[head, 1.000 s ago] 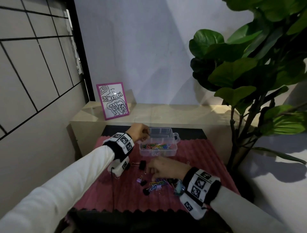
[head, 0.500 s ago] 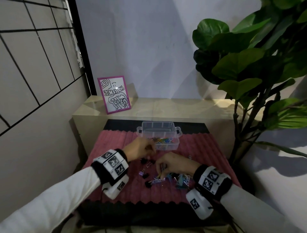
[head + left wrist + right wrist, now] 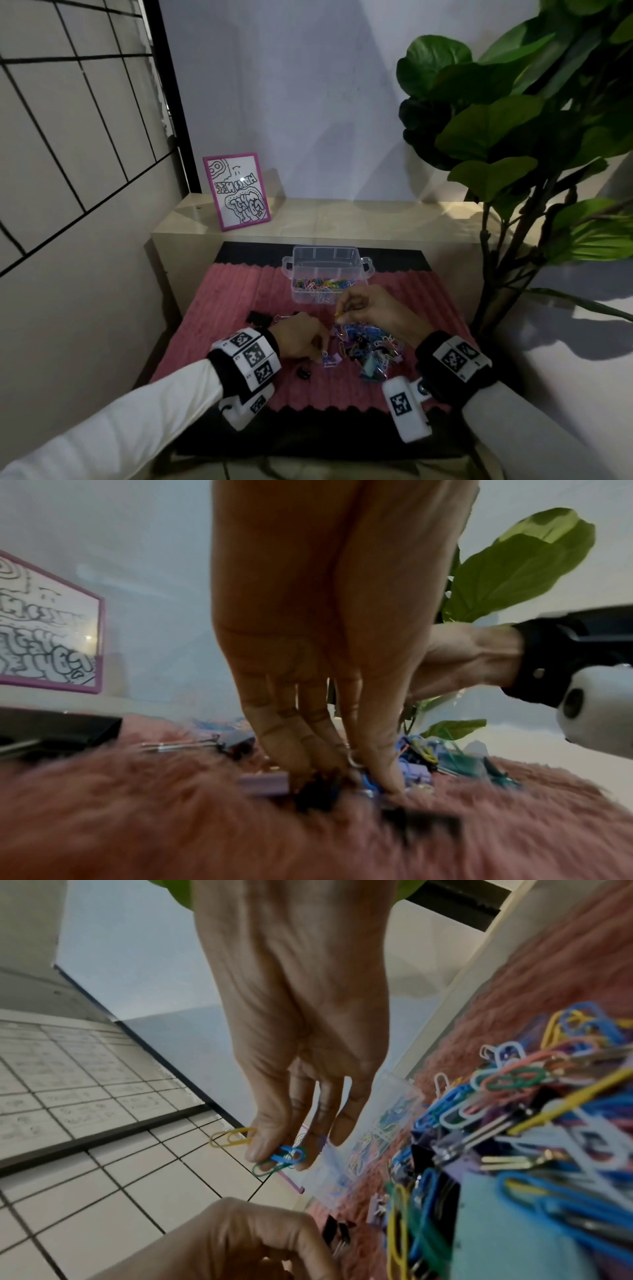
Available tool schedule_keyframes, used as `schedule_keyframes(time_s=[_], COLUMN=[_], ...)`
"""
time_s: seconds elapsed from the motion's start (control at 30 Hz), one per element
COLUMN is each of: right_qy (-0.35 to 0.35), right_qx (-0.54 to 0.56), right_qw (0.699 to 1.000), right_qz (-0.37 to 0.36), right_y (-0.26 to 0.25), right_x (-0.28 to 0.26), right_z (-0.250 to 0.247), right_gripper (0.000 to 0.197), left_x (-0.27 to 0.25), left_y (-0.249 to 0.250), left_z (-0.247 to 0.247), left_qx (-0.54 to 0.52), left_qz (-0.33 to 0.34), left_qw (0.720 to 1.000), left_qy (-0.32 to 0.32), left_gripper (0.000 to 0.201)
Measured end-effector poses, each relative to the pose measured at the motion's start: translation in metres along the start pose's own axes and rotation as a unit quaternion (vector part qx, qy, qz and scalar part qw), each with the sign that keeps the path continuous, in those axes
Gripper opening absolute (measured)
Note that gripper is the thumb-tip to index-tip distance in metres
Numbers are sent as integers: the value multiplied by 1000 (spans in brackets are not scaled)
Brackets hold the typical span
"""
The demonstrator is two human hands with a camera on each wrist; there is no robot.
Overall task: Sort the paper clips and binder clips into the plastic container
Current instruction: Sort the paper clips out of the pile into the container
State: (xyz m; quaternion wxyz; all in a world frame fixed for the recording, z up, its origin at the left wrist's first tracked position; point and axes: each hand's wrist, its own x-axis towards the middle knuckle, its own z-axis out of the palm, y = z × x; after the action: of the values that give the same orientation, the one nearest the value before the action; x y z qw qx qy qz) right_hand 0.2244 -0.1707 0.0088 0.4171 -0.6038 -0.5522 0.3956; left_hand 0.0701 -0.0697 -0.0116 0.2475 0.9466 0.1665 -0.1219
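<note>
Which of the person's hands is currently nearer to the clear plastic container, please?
The right hand, just in front of the plastic container. The left hand is farther back, down on the rug.

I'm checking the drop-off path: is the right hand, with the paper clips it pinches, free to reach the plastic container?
Probably yes. The right hand holds its paper clips just in front of the plastic container, whose top is open; nothing lies between them, and the left hand works lower down on the mat.
</note>
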Motion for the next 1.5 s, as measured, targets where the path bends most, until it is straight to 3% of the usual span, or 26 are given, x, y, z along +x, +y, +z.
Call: schedule_keyframes(time_s=[0.1, 0.17, 0.23, 0.3, 0.4, 0.53, 0.63, 0.73, 0.87, 1.0, 1.07, 1.13, 1.23, 1.37, 1.5], right_qy=[20, 27, 34, 35, 46, 106, 139, 131, 112, 120, 105, 95, 85, -42, -135], right_qx=[43, 100, 144, 157, 171, 229, 295, 305, 298, 222, 107, -77, -264, -354, -387], right_qw=[999, 994, 988, 985, 982, 966, 942, 939, 941, 959, 979, 984, 959, 934, 912], right_qz=[1, 15, 40, 59, 69, 65, 73, 86, 112, 132, 139, 128, 50, -24, -12], right_y=[1, 2, 4, 6, 5, 1, -3, -7, -3, -4, -9, -14, -20, -25, -6], right_x=[-1, -1, 1, 5, 16, 40, 54, 57, 63, 79, 84, 87, 81, 49, 21], right_z=[0, -1, -4, -8, -16, -34, -43, -47, -49, -41, -34, -29, -20, -5, -1], right_gripper=[9, 9, 10, 10, 8, 11, 15, 18, 19, 17, 14, 19, 22, 15, 17], left_x=[-6, -13, -21, -25, -21, 4, 22, 26, 9, -16, -23, -25, -21, -14, -12], left_y=[-10, -18, -25, -31, -37, -43, -43, -45, -53, -54, -53, -50, -49, -48, -33], left_z=[-5, -11, -20, -33, -58, -92, -104, -103, -96, -88, -82, -73, -55, -31, -15], left_qx=[-54, -164, -258, -282, -285, -260, -183, -105, -101, -45, -25, -25, -71, -36, 21], left_qz=[-2, -15, -20, -27, -44, -69, -74, -69, -82, -95, -89, -84, -61, -13, 16], left_qw=[999, 986, 965, 956, 945, 936, 960, 982, 973, 982, 988, 992, 994, 998, 997], left_qy=[9, 22, 46, 78, 152, 226, 198, 143, 189, 155, 120, 88, 50, 47, 66], left_gripper=[18, 7, 12, 16, 11, 21, 26, 30, 39, 39, 37, 31, 27, 19, 19])
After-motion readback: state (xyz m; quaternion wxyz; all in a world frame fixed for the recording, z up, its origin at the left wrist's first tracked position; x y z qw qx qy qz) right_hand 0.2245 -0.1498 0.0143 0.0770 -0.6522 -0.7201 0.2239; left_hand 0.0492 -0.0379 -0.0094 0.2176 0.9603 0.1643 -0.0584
